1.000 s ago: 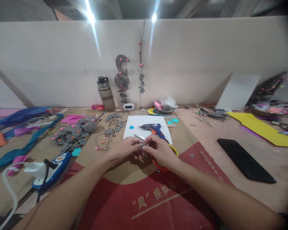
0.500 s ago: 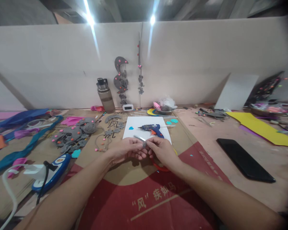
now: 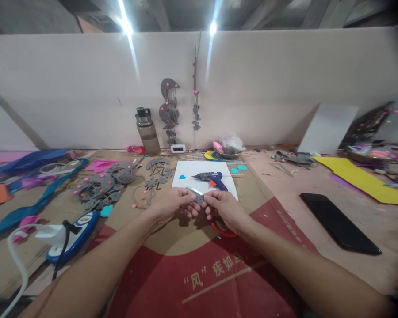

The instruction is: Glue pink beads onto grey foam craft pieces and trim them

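Note:
A small grey felt piece [image 3: 199, 200] is pinched at its two sides, between the fingertips of my left hand [image 3: 172, 205] and my right hand [image 3: 226, 208]. Both hands are closed on it, above the cardboard. Scissors lie beneath: a silver blade shows beyond the fingers and a red handle [image 3: 226, 231] shows below my right hand, the middle being hidden. Just past the hands, a blue glue gun [image 3: 212, 176] with an orange trigger rests on a white sheet [image 3: 202, 166], beside a small blue heart [image 3: 182, 176].
A black phone [image 3: 338, 223] lies at the right. Grey felt pieces with coloured balls [image 3: 101, 185] are heaped at the left, near a blue-and-white power strip [image 3: 74, 238]. A bottle [image 3: 148, 132] stands by the back wall, with a bowl [image 3: 230, 154] further right.
The grey felt piece now shows more between my fingertips, its sides held apart by the two hands. The view has shifted slightly; the things on the table stay put.

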Motion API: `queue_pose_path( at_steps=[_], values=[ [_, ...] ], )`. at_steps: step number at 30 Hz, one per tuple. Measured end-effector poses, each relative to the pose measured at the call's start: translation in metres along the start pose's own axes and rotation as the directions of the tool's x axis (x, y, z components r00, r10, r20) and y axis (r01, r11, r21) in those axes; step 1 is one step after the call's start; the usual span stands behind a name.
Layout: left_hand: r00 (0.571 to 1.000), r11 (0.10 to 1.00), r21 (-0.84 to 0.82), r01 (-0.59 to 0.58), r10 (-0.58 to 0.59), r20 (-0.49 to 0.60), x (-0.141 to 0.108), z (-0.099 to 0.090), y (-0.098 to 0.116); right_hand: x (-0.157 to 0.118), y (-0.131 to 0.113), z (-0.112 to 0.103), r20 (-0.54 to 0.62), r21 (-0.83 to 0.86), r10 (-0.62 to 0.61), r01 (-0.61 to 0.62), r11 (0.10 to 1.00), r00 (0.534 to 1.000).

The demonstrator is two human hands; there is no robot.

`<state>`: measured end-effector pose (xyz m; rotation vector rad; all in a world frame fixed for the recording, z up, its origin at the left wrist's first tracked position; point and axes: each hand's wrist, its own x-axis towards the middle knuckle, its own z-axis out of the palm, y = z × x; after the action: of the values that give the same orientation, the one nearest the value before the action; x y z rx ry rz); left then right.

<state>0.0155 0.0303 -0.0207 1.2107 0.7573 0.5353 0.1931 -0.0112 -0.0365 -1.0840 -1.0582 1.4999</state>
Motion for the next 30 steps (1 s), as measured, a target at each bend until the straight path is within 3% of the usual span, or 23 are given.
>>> queue_pose_path(
  at_steps=[15,23,30],
  values=[
    [1.0,0.999,-0.034,0.016,-0.015,0.023,-0.003,0.0,0.002,0.001,0.0,0.001,-0.003,0.001,0.004,-0.004,1.0,1.0],
    [0.999,0.997,-0.07,0.014,-0.011,0.052,-0.002,0.001,-0.001,-0.004,-0.007,0.004,-0.099,-0.146,0.001,-0.016,0.989,0.995],
    [0.999,0.999,-0.009,-0.044,0.044,0.008,0.001,0.002,-0.008,-0.007,-0.009,0.006,-0.105,-0.212,-0.016,-0.007,0.977,0.994]
  ],
)
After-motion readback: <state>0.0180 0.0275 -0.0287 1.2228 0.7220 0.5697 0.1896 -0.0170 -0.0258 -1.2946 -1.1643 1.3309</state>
